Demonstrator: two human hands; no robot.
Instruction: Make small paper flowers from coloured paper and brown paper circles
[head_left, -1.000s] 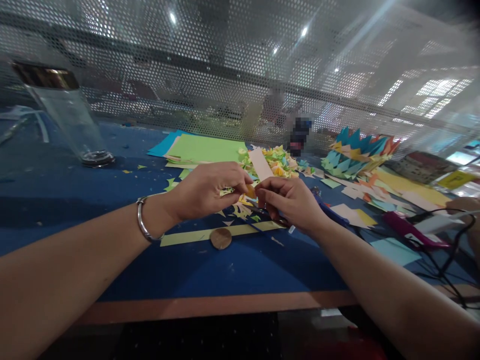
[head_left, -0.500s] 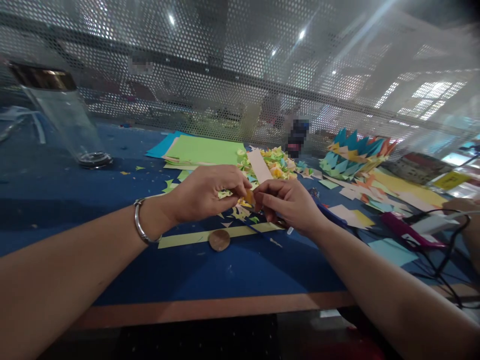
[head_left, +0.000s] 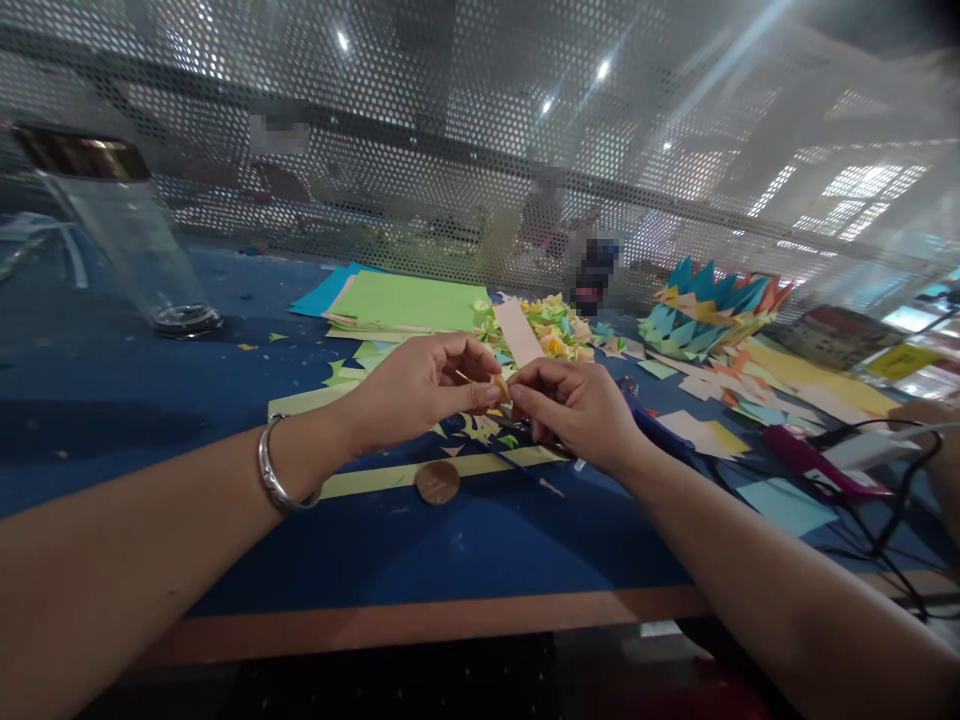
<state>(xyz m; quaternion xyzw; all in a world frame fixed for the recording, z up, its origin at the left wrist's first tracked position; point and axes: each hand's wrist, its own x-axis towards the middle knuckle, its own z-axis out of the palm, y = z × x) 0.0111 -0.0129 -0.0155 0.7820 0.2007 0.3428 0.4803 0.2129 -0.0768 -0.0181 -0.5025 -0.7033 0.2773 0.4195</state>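
Observation:
Between my two hands is a small orange-yellow piece of paper (head_left: 500, 385), partly hidden by the fingers. My left hand (head_left: 431, 388) pinches its left side between thumb and fingers. From the right, my right hand (head_left: 570, 402) pinches the same piece, fingertips close to those of the left. Just beyond lies a heap of small folded paper pieces (head_left: 559, 330), with a pale pink paper strip (head_left: 517, 333) resting on it. Below my hands, paper scraps (head_left: 480, 430) are scattered. A round brown disc (head_left: 437, 482) sits on a long pale yellow strip (head_left: 367, 483).
A glass bottle (head_left: 139, 240) stands at the left. Green paper sheets (head_left: 420, 302) lie stacked before a perforated metal screen (head_left: 420, 150). At the right are a spiky folded-paper piece (head_left: 709, 305), a purple box-like object (head_left: 817, 460) with cables, and another person's arm (head_left: 934, 440).
My left fingers have opened somewhat and shifted, showing more of the orange-yellow paper. My left forearm has moved slightly left; my right hand has barely moved.

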